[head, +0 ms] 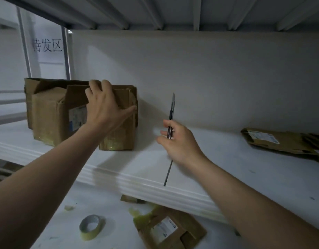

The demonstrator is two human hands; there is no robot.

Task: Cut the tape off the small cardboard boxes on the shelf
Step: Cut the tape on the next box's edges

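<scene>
Nearest, a tape roll (91, 226) lies below the shelf (155, 184); above, the right hand (180, 141) clasps a utility knife (171, 112), blade upward, likely kept clear; farther, the left hand (103, 105) curls over the small cardboard box (117, 139) on the shelf, seemingly steadying it.

Dim indoor light, soft shadows, slight blur, wide-angle edge distortion
</scene>
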